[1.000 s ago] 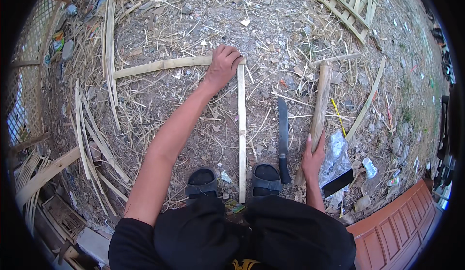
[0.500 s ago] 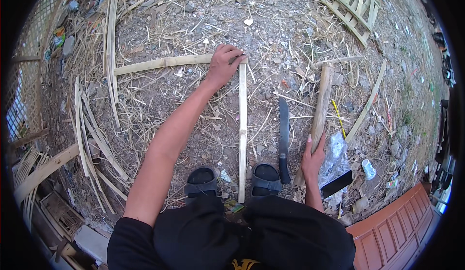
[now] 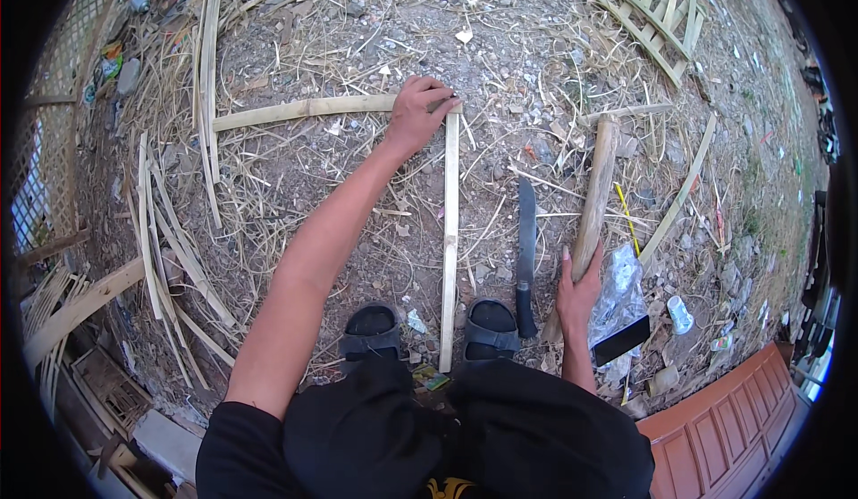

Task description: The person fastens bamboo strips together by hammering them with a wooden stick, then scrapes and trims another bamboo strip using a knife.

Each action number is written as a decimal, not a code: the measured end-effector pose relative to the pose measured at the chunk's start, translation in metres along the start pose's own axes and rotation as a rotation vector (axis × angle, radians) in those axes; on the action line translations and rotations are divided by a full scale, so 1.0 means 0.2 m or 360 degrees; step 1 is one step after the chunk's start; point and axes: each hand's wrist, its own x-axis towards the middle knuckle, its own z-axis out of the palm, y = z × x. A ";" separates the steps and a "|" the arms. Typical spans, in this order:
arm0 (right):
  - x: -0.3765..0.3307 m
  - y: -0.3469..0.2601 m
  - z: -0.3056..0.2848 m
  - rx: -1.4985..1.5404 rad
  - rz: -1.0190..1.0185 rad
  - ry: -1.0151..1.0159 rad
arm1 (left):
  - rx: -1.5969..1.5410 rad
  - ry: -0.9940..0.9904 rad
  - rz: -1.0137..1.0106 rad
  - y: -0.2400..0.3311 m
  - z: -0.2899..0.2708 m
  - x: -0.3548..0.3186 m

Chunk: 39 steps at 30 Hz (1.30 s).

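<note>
- Ground [image 3: 357, 25]: surrounds the knife [image 3: 525, 249]; littered with shavings and stones, so wood could rock under uneven support.
- Lengthwise strip [image 3: 450, 222]: left of the knife; could slide if knocked by either sandal [image 3: 492, 329] beside it.
- Crosswise strip [image 3: 304, 113]: beyond the knife and to its left, meeting the lengthwise strip's far end. The corner could slip out of square if hand pressure eased; no fastening can be made out.
- Club [image 3: 593, 195]: right of the knife, right hand [image 3: 581, 297] fingers clamped around its near part. A stray swing could bruise the other hand.
- Knife: blade bare; a shifted foot could meet the edge.
- Left hand [image 3: 416, 116]: beyond the knife's tip, leftward, at the corner. Cannot tell whether its fingers grip or merely press.
- Phone [image 3: 622, 342]: right of the knife's handle; screen dark, no label visible. A dropped club could crack it.
- Cup [image 3: 680, 315]: farther right of the knife; markings illegible.
- Wrapper [image 3: 430, 379]: left of the knife's handle; coloured, no readable wording.
</note>
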 end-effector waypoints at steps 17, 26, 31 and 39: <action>-0.09 -0.43 0.01 0.0240 -0.0683 -0.0398 | 0.0018 0.0023 0.0071 0.02 0.03 0.00; -0.10 -0.40 0.11 0.0119 -0.0676 -0.0596 | 0.0048 0.0020 0.0089 -0.01 0.01 -0.01; -0.12 -0.41 0.11 0.0119 -0.0655 -0.0614 | 0.0075 0.0045 0.0136 -0.01 0.02 -0.01; -0.11 -0.44 0.14 0.0099 -0.0618 -0.0613 | 0.0078 0.0033 0.0136 0.00 0.01 -0.02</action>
